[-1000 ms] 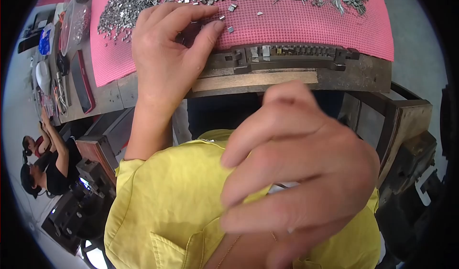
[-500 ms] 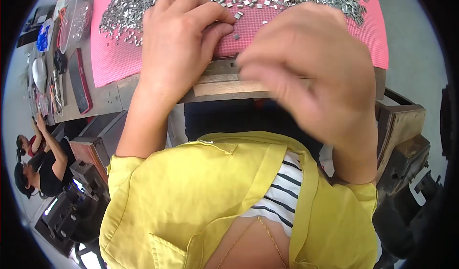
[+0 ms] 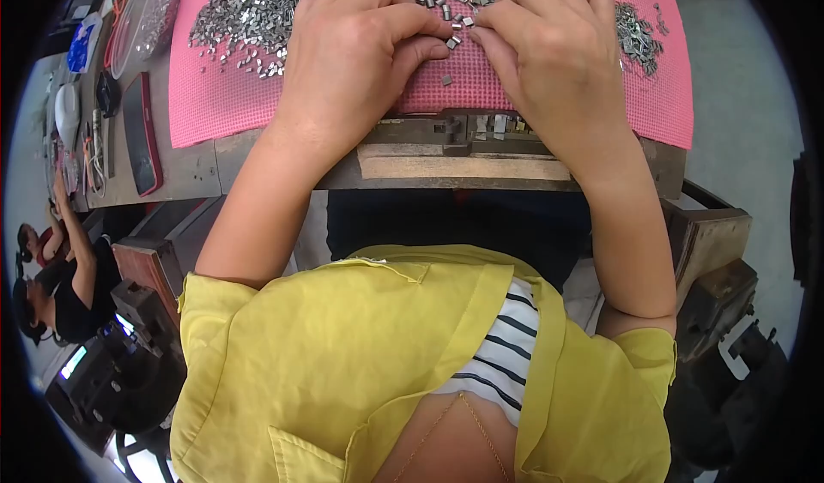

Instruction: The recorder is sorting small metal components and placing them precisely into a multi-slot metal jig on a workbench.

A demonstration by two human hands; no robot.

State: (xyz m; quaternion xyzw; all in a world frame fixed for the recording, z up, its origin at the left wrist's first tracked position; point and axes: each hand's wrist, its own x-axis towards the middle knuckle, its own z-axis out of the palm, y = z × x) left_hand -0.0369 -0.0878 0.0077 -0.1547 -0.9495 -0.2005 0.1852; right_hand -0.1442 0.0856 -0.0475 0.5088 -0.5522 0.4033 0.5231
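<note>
Hiding fingertips: left hand (image 3: 360, 54) and right hand (image 3: 549, 54) on small metal pieces (image 3: 257, 11), grip impossible to tell.

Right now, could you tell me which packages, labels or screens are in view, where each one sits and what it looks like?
Phone: flat on the wooden bench left of the pink mat, slim rectangle, dark screen, red edge.
Clear plastic bag: far left of the mat, see-through, small metal pieces inside.
Blue packet: left bench edge, small, crumpled.
Lit screen: lower left on a dark machine, pale glow.
</note>
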